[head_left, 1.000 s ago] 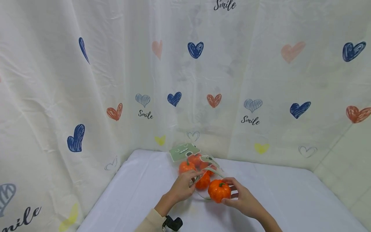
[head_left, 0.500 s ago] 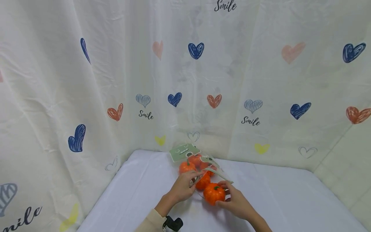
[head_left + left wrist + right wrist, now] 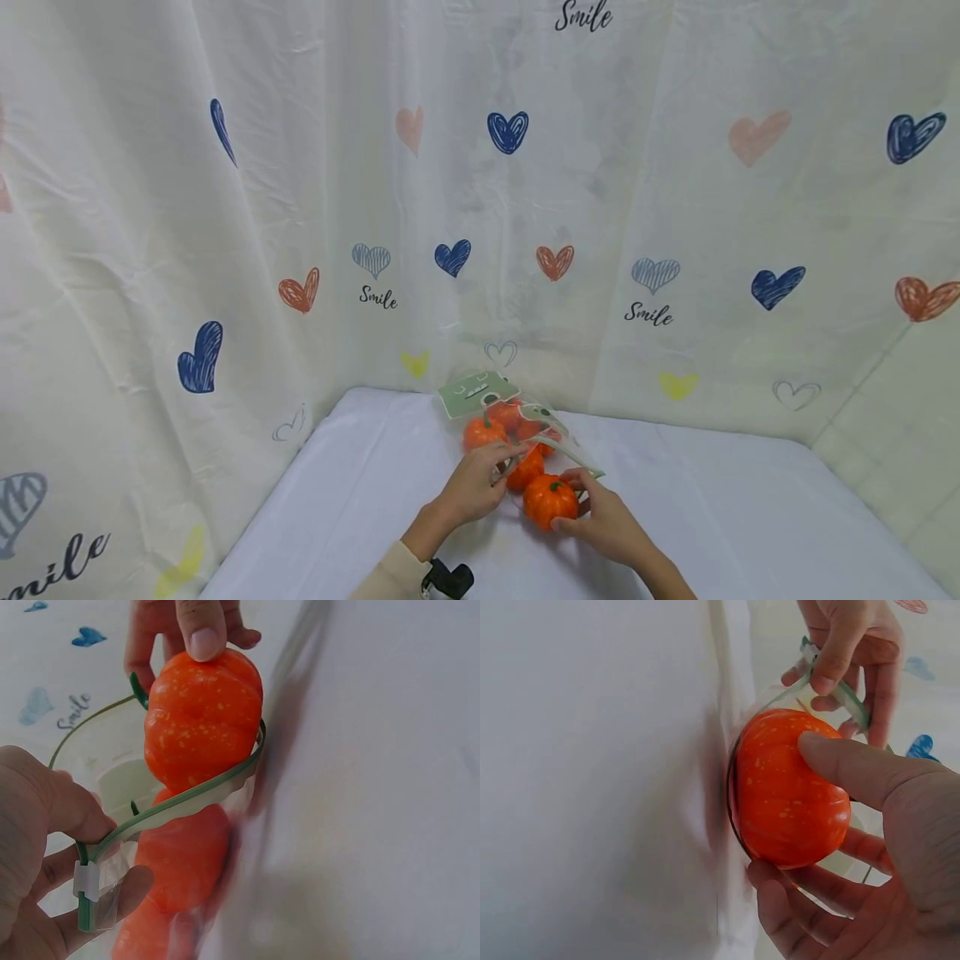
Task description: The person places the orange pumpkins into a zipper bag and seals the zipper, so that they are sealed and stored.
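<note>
A clear zip bag (image 3: 477, 393) with green printing lies on the table, several small orange pumpkins (image 3: 483, 432) inside it. My left hand (image 3: 476, 483) pinches one end of the bag's green-edged mouth by a white slider (image 3: 86, 880). The mouth gapes open. My right hand (image 3: 611, 521) grips another orange pumpkin (image 3: 551, 502) with a green stem, thumb on one side and fingers on the other. In the left wrist view this pumpkin (image 3: 202, 720) sits at the mouth, the green rim (image 3: 180, 799) passing in front of its lower end.
A white cloth covers the table (image 3: 750, 508). Behind it hangs a pale curtain (image 3: 585, 192) printed with hearts and the word Smile. A black device (image 3: 450, 578) is strapped on the left wrist.
My right hand has carried its pumpkin left and slightly toward me, to the bag's mouth. The left hand and the bagged pumpkins stay in place.
</note>
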### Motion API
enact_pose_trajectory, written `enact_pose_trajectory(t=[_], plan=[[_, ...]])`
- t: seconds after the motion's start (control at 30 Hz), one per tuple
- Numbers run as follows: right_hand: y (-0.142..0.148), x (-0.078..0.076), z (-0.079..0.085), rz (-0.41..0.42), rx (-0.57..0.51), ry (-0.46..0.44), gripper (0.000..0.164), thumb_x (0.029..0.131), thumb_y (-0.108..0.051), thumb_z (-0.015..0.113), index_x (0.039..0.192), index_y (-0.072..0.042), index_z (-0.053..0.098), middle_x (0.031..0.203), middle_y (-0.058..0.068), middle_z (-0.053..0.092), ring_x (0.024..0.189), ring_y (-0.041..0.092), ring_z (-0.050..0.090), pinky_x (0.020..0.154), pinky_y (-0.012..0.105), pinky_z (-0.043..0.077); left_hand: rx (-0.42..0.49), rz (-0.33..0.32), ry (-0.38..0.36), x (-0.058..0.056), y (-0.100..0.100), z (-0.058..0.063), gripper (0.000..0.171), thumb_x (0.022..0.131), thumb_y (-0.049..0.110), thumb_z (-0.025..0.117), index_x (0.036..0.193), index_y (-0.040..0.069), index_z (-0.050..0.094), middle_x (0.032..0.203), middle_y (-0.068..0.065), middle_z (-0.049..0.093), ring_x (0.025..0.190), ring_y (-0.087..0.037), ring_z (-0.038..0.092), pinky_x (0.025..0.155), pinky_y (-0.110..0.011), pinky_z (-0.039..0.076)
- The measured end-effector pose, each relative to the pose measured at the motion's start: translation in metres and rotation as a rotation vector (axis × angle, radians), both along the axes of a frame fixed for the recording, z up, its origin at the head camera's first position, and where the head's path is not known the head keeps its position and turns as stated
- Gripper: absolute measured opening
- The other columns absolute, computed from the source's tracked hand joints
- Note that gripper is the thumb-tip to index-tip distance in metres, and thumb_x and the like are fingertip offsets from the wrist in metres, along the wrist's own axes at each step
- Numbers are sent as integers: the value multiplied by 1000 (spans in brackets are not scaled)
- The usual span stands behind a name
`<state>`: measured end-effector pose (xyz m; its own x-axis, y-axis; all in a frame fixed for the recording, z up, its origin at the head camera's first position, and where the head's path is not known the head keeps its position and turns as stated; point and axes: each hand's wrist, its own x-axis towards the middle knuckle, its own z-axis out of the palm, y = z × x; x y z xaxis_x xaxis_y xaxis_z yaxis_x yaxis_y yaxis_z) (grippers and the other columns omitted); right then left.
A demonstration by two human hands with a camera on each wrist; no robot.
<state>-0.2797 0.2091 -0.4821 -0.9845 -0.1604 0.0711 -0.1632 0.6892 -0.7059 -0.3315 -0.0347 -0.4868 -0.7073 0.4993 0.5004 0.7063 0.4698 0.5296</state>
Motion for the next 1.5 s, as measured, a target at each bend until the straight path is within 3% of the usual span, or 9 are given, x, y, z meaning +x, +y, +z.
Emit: enact_pose_trajectory(t=[0.17, 0.37, 0.53, 0.67, 0.93, 1.13, 1.27, 1.5], plan=[[-4, -2, -1, -27, 36, 43, 68, 73, -30, 91, 130, -12, 59, 123, 8, 69, 85, 14, 59, 72, 29, 50, -3, -5, -6, 1, 1, 0, 63, 84, -12, 67, 140, 15, 64, 110, -6, 72, 88, -11, 63, 73, -15, 52], [-10, -2, -1, -85, 96, 140, 64, 72, -29, 92, 128, -14, 63, 118, 5, 69, 75, 11, 54, 64, 26, 46, 4, -10, 23, 1, 0, 0, 63, 82, -13, 67, 140, 13, 64, 113, -7, 73, 88, -15, 66, 74, -16, 53], [-14, 0, 0, -133, 205, 216, 67, 71, -33, 92, 128, -12, 63, 119, 10, 68, 89, 23, 65, 75, 46, 56, 11, -18, 43, 2, 2, 1, 62, 82, -13, 67, 140, 11, 64, 114, -8, 73, 88, -16, 67, 75, -18, 55], [-17, 0, -2, -153, 250, 244, 69, 72, -32, 92, 129, -7, 61, 120, 16, 66, 102, 35, 68, 85, 60, 56, 11, -18, 52, 2, 2, 1, 62, 82, -14, 67, 139, 10, 64, 113, -8, 74, 87, -15, 66, 74, -18, 55], [-16, -3, -5, -179, 279, 265, 59, 74, -29, 90, 124, -9, 65, 111, 11, 67, 75, 15, 59, 65, 41, 54, 7, -4, 46, 2, 2, -2, 64, 81, -14, 67, 140, 13, 64, 111, -7, 74, 87, -13, 65, 73, -16, 53], [-15, -3, -4, -196, 294, 238, 44, 78, -27, 87, 114, -13, 67, 85, 0, 61, 65, 14, 53, 54, 31, 42, 7, -5, 44, 1, 2, -2, 66, 82, -13, 67, 141, 15, 63, 114, -7, 74, 87, -13, 65, 68, -14, 49], [-16, -2, -4, -202, 264, 196, 33, 80, -23, 85, 101, -14, 62, 71, -5, 58, 60, 13, 49, 52, 29, 38, 10, -1, 38, 1, 2, -2, 65, 82, -14, 67, 140, 15, 64, 115, -6, 74, 86, -11, 65, 69, -15, 50], [-18, -4, -6, -192, 245, 183, 23, 81, -18, 84, 85, -17, 61, 70, -5, 58, 62, 13, 49, 55, 28, 39, 12, -1, 48, 2, 2, -2, 64, 81, -14, 66, 139, 13, 65, 116, -6, 74, 86, -12, 64, 73, -15, 53]])
